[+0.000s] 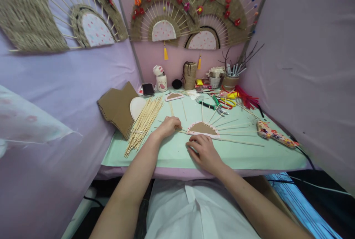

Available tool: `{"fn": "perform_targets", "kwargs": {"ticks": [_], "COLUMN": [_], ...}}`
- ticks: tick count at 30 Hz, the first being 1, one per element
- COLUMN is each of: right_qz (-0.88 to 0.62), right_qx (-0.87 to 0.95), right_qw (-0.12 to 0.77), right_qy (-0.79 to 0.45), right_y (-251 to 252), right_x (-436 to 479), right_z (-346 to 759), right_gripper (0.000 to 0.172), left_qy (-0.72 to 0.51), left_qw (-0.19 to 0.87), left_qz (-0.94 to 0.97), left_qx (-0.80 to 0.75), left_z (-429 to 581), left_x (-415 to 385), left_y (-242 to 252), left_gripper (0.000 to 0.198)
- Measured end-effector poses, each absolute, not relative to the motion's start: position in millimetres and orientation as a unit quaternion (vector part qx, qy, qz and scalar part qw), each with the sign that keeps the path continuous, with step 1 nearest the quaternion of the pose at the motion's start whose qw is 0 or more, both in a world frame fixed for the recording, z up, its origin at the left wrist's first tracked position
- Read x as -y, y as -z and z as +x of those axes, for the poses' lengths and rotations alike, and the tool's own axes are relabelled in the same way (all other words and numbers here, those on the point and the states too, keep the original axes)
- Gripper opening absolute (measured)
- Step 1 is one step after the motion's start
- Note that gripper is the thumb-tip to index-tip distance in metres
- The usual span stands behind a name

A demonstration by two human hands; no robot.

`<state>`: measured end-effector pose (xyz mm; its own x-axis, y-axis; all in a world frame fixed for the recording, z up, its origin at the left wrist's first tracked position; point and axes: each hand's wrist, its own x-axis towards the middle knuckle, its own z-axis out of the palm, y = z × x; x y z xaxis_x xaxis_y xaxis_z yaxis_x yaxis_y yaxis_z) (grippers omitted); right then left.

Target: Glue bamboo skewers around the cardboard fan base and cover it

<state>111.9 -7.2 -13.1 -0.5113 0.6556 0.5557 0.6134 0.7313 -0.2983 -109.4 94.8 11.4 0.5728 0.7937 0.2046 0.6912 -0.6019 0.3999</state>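
Left hand [168, 126] is gripping a skewer [184, 132] beside the half-disc [203, 128]. Right hand [203, 152], flat and open, is pressing its edge. Spokes [238, 125] are fanning beyond the right hand only, so the work appears about half done. The spare bundle [142, 122] is lying outside the left hand.

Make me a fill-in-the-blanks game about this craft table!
1. The pile of sticks lies to the ____ of the left hand.
2. The right hand touches a brown half-round card on the pale ____ mat.
3. The fans on the wall carry little red ____.
Missing words: left, green, flowers.
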Motion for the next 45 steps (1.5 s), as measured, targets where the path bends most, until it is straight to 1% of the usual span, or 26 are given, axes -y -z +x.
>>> {"fn": "perform_targets", "kwargs": {"ticks": [17, 27, 45], "right_qz": [-0.363, -0.362, -0.365], "right_qx": [0.868, 0.869, 0.869], "right_qw": [0.336, 0.336, 0.333], "right_qy": [-0.033, -0.035, -0.031], "right_y": [13.2, 12.5, 13.5], "right_x": [7.0, 7.2, 7.2], "right_z": [112.0, 112.3, 112.7], "right_gripper": [0.011, 0.014, 0.014], "left_qy": [-0.181, -0.183, -0.179], "left_qw": [0.128, 0.124, 0.129], "left_qz": [0.876, 0.876, 0.877], "left_qx": [-0.427, -0.429, -0.428], "left_z": [-107.5, -107.6, -107.1], "left_x": [-94.4, -93.7, -94.2], "left_y": [-12.8, -13.2, -15.5], "left_gripper": [0.025, 0.023, 0.026]}}
